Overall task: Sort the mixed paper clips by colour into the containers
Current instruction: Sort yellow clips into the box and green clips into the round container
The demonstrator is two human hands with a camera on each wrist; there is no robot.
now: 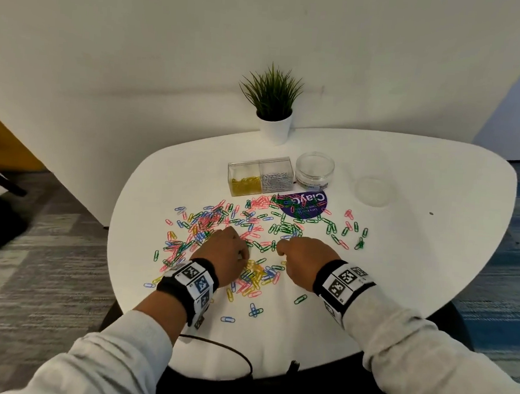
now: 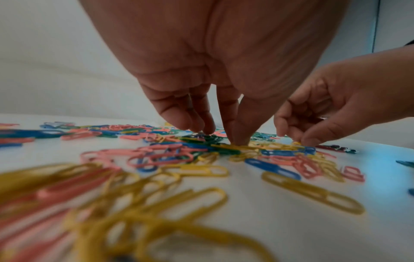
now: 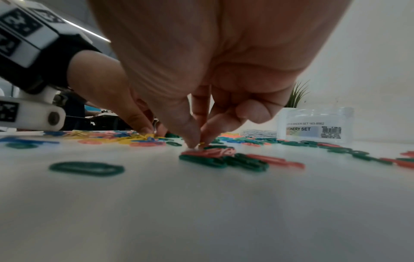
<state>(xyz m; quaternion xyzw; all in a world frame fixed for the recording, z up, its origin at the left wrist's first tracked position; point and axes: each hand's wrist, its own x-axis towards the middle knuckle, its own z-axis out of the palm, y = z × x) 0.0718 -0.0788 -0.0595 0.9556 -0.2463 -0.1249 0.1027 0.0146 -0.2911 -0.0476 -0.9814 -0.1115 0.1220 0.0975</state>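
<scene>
Both hands down in mixed paper clips (image 1: 244,226) on surface (image 1: 401,251): left hand (image 1: 229,249) and right hand (image 1: 302,258) each pinch yellow clip. Yellows belong in divided box (image 1: 260,178); lift singly, avoid snagging neighbours.

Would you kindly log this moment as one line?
left hand: touching yellow clips | right hand: pinching yellow clip | round jar: empty

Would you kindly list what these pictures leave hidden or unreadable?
- Head view: fingertips of the left hand and right hand, hidden by their backs.
- Left wrist view: nearest yellow clips, blurred.
- Right wrist view: jar label, partly cut off; pinched yellow clip, mostly hidden by fingers.
</scene>
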